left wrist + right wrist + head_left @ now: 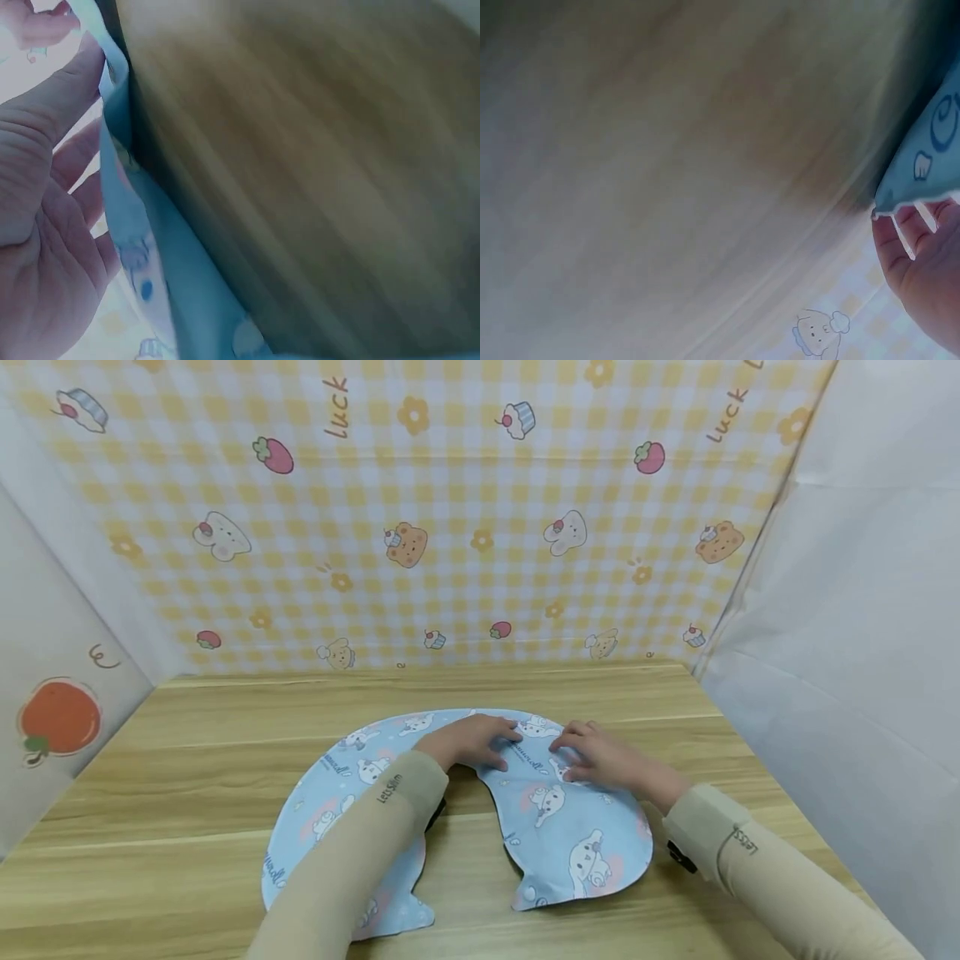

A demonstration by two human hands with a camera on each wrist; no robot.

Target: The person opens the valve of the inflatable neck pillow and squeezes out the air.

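Head view: U-shaped blue cloth [519,827] lies on wooden table [150,810]; checked backdrop [480,485] stands beyond cloth. Left hand [474,741] rests over cloth's inner curve, fingers spread, grasping nothing. Right hand [602,762] rests on cloth's right part, likewise loose. Left wrist view: left hand's thumb at cloth's edge. Right wrist view: right hand's fingertips touch cloth's edge.

Head view above hands [480,742], wrist views close

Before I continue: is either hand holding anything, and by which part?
No clear grip: the left hand touches the blue U-shaped cloth near its inner curve, the right hand near its outer edge. Whether either pinches it cannot be told.
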